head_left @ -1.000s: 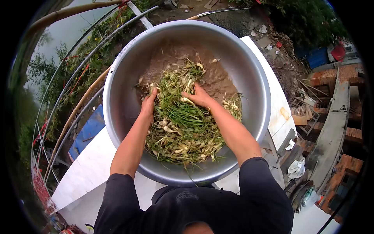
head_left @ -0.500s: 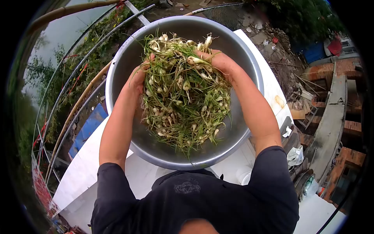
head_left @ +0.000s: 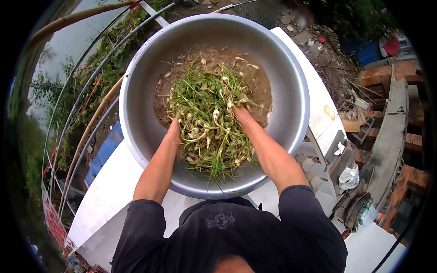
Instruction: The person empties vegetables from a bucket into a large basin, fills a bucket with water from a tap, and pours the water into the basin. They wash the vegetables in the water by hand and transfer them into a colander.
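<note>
A large metal basin [head_left: 287,91] holds muddy brown water [head_left: 261,84] with loose bits and a few pale bulbs in it. In its middle is a big tangled heap of green-stalked plants with small white bulbs [head_left: 209,123]. My left hand [head_left: 174,132] presses into the left side of the heap, its fingertips buried among the stalks. On the right side my right hand [head_left: 242,116] grips the heap, fingers partly covered by bulbs and leaves. The plants lie between both hands, toward the near side of the basin.
Under the basin is a white surface [head_left: 109,177]. Curved metal and wooden poles [head_left: 98,113] stand at the left, with greenery beyond. At the right are a crumpled white bag [head_left: 349,177], a round pan [head_left: 357,211] and brick structures [head_left: 405,186].
Both hands have moved toward my body with the heap between them. The far part of the basin now shows muddy water where plants were before.
</note>
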A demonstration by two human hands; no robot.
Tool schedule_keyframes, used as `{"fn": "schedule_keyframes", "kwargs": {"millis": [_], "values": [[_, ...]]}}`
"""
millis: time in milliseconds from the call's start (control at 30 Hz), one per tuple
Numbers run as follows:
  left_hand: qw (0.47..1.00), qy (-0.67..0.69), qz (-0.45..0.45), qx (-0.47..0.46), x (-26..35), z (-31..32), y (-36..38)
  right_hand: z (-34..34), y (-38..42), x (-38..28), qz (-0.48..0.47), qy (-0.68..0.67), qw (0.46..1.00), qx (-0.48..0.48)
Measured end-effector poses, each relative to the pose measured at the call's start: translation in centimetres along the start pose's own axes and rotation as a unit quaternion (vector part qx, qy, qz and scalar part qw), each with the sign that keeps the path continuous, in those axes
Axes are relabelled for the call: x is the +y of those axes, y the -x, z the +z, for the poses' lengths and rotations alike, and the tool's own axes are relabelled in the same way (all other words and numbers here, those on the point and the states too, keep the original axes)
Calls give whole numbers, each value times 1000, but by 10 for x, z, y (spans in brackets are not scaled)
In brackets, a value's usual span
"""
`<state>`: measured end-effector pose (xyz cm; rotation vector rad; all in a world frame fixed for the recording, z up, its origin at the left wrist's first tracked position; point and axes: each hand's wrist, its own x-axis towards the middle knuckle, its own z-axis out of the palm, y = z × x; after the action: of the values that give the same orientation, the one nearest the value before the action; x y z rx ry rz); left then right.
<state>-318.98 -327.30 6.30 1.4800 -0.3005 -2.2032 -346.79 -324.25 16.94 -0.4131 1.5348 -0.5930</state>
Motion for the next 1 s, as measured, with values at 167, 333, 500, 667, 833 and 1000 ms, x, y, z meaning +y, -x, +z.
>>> {"fn": "schedule_keyframes", "kwargs": {"millis": [167,333,500,667,833,1000], "values": [[988,125,65,-60,51,64,87,5,-10,-9,-128,-187,963,-148],[958,172,126,-193,91,56,86,-16,2,-76,-174,-181,963,-92],[954,77,235,-170,130,62,104,-35,54,-143,-311,-228,911,-148],[994,-55,86,26,127,45,113,-61,65,-137,-282,-165,943,-69],[937,-207,135,248,64,-4,99,-72,95,-87,-80,114,990,25],[989,28,-145,-17,16,41,154,-70,70,-3,33,201,978,41]]}}
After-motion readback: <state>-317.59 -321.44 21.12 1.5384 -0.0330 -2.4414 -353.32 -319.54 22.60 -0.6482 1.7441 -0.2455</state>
